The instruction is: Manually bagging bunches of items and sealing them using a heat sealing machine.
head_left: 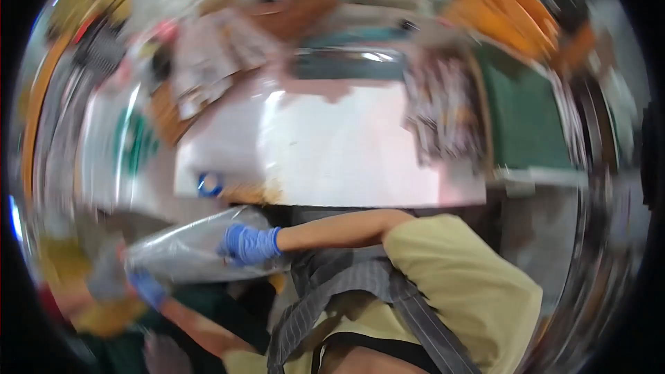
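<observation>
A clear plastic bag or sheet (187, 239) stretches between my hands, in front of the table's left part. My right hand (248, 244), in a blue knit glove, is closed on its right part. Further left and lower, my left hand (147, 287), also blue-gloved, is closed at its left end; motion blurs these fingers. Beside my left hand is a blurred grey shape (109, 278), perhaps another person's gloved hand. Whether anything is inside the plastic I cannot tell.
A white table (339, 145) lies ahead. On it are a blue tape roll (210, 184), a bundle of thin packets (447, 107) on the right and more pale packets (222, 55) at the upper left. A green box (523, 111) and an orange bag (506, 10) stand right.
</observation>
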### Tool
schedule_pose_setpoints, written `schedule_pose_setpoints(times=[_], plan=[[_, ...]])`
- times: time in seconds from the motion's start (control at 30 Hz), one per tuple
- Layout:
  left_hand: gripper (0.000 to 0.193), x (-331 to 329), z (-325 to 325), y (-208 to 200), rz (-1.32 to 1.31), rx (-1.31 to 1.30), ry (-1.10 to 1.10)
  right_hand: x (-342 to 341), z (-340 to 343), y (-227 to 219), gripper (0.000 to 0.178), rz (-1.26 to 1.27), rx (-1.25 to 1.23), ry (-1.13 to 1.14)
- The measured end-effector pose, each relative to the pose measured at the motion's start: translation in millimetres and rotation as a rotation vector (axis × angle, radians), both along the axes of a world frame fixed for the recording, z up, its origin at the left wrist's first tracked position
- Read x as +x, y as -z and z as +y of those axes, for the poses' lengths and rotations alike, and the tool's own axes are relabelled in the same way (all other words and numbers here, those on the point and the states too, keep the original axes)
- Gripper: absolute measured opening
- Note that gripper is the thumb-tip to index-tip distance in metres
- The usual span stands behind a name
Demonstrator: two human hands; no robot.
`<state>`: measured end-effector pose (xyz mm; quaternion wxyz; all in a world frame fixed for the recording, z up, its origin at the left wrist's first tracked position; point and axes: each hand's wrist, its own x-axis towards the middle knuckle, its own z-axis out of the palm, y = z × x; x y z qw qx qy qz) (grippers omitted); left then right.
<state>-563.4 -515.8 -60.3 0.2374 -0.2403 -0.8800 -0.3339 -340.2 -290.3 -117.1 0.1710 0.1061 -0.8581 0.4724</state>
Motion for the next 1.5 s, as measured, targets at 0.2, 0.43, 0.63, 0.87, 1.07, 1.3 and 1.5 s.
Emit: schedule_pose_setpoints(times=[0.2,0.43,0.63,0.87,1.07,1.3,1.5], plan=[[0.033,276,212,-10,-0.044,-0.044,0.657,129,130,-10,0.046,0.292,0.094,0.859],[0.072,424,455,70,-0.558,-0.303,1.214,415,323,7,0.089,-0.403,-0.267,2.03],[0.107,506,615,117,-0.946,-0.337,0.972,411,393,95,0.094,-0.446,-0.595,1.809],[0.038,477,573,143,-2.114,-0.385,1.527,409,328,67,0.042,-0.072,-1.073,1.437],[0.032,547,468,121,-2.115,-0.953,1.614,360,175,53,0.032,0.259,-1.452,1.104],[0.032,631,414,85,-2.094,-1.197,1.97,355,117,12,0.039,0.494,-1.425,1.229],[0.033,633,429,31,-2.032,-1.086,2.234,346,133,-105,0.085,0.454,-0.756,1.105]])
